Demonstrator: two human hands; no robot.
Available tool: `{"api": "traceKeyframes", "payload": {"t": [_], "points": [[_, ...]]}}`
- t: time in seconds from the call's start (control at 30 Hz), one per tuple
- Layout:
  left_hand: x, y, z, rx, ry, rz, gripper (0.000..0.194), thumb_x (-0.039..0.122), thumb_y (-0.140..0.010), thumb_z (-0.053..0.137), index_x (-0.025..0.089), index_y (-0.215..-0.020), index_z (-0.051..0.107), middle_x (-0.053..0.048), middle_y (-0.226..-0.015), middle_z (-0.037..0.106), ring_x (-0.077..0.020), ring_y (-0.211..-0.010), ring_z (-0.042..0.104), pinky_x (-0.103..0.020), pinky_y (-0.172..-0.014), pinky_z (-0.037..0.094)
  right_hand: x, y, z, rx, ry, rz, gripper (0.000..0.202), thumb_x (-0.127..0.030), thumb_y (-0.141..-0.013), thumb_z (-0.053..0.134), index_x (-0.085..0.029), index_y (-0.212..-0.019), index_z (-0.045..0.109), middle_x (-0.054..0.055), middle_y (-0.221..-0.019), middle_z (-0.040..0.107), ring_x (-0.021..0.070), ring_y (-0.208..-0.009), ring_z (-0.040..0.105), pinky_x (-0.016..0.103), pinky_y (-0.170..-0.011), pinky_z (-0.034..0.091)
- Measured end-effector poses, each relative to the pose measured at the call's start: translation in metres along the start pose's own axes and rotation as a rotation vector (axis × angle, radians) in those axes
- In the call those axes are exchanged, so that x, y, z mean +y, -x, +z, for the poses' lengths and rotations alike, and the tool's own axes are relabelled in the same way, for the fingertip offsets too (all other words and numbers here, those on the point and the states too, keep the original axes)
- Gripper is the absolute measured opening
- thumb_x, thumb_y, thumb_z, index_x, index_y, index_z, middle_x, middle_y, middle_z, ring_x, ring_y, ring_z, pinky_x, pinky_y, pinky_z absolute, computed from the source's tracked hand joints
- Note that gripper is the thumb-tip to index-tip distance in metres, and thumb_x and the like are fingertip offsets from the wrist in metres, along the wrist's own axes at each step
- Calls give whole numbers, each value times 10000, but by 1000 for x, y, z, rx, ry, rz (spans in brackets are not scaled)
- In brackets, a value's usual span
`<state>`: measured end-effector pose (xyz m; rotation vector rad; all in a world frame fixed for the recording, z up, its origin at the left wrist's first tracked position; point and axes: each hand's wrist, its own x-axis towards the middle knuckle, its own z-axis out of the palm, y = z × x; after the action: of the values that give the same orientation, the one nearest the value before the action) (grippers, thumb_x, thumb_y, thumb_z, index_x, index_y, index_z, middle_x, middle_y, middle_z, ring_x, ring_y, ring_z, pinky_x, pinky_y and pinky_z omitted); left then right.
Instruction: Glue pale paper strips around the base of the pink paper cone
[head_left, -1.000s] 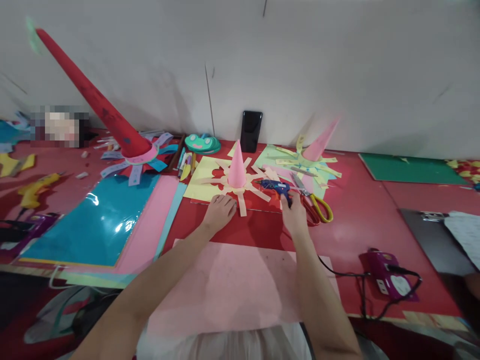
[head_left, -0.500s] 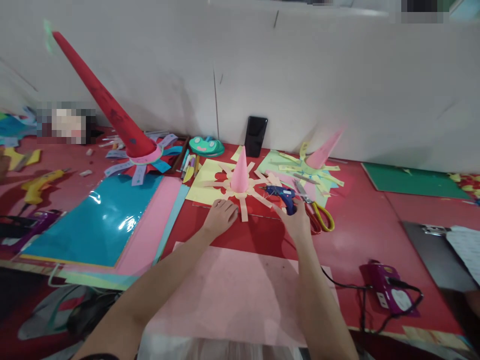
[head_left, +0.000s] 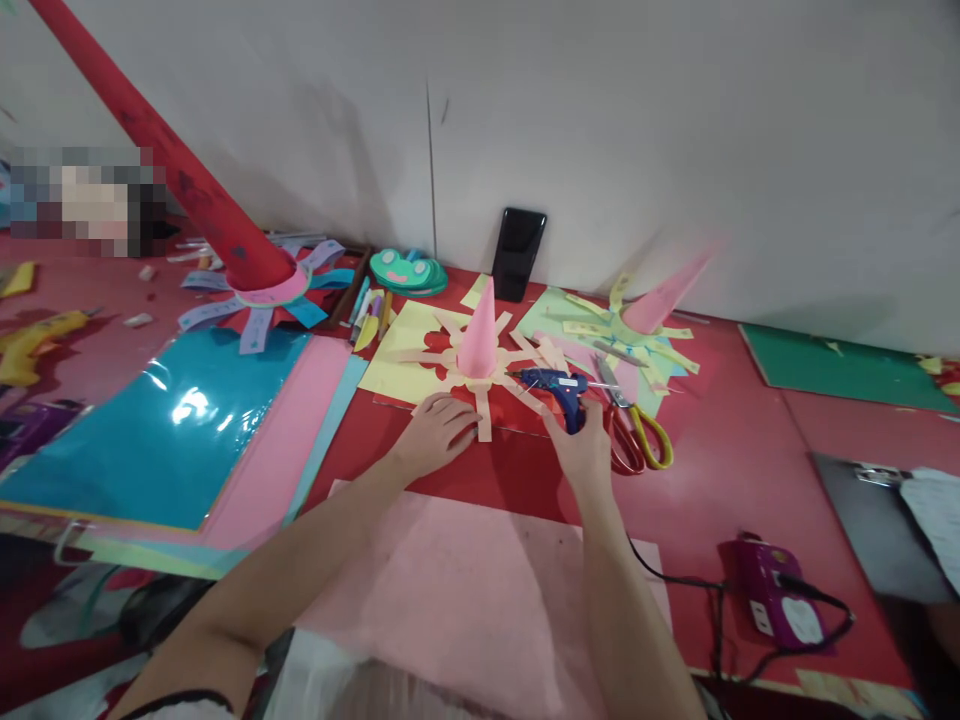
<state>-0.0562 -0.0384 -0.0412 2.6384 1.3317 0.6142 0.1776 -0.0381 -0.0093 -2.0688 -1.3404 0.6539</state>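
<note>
One upright pink cone (head_left: 478, 335) is set on paper strips (head_left: 484, 415) on the red table (head_left: 712, 500), backed by a pale wall (head_left: 637, 120). Left of the cone, marks on the purple strips (head_left: 256, 328) around one red cone (head_left: 180, 180) are too small to be read, as is a white label (head_left: 568, 382) on one blue glue gun (head_left: 546, 379). Right of the cone, this gun's handle is gripped by the right hand (head_left: 585, 442), with one pair of scissors (head_left: 625, 430) and a second, tilted pink cone (head_left: 667, 297) farther right. One black phone (head_left: 519, 255) is leaned on the wall behind the cone; one yellow glue gun (head_left: 36, 345) is laid far left of it. The left hand (head_left: 439, 437), fingers bent, is rested in front of the cone by one strip; whether anything is pinched cannot be told.
</note>
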Motion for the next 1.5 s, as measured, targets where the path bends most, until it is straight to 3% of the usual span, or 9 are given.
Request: {"api": "traceKeyframes", "payload": {"t": [0.3, 0.6, 0.77, 1.03, 1.27, 1.5], "points": [[2, -7, 3, -108, -58, 20, 432, 395, -937, 419, 197, -1314, 495, -98, -1460, 399, -242, -1336, 376, -470, -1153, 199, -5, 4, 7, -39, 54, -4, 599, -612, -713, 523, -206, -1153, 496, 102, -971, 656, 271, -836, 628, 338, -656, 456], [5, -5, 6, -72, -199, 30, 485, 424, -933, 425, 184, -1353, 460, -150, -1438, 416, -310, -1318, 397, -544, -1122, 208, -16, 2, 6, 12, 47, -55, 562, -549, -699, 546, -203, -1141, 514, 110, -1001, 659, 276, -880, 623, 359, -689, 467], [4, -6, 7, -96, -194, 70, 478, 402, -946, 390, 167, -1359, 438, -147, -1424, 436, -296, -1292, 430, -527, -1099, 269, -25, -5, 12, 55, 6, -58, 504, -513, -698, 551, -212, -1102, 535, 100, -1006, 661, 268, -877, 617, 382, -731, 469], [0, -6, 10, -150, -117, 48, 484, 406, -963, 339, 134, -1349, 446, -144, -1421, 442, -283, -1334, 376, -521, -1128, 227, -6, -4, 35, 97, 27, -170, 532, -537, -688, 559, -180, -1082, 554, 111, -966, 659, 252, -860, 610, 395, -760, 487], [-1, -8, 7, -202, -67, 9, 506, 414, -960, 354, 179, -1407, 379, -130, -1479, 359, -283, -1364, 328, -532, -1141, 190, -5, -5, 31, 83, 72, -116, 494, -512, -681, 555, -185, -1051, 562, 94, -895, 653, 251, -788, 605, 388, -702, 479], [-1, -9, 6, -230, -48, -7, 503, 435, -958, 356, 190, -1394, 407, -120, -1495, 331, -281, -1370, 316, -495, -1145, 210, 1, -9, 30, 84, 37, -123, 458, -468, -666, 570, -181, -1023, 549, 79, -866, 649, 220, -729, 588, 356, -679, 470]]}}
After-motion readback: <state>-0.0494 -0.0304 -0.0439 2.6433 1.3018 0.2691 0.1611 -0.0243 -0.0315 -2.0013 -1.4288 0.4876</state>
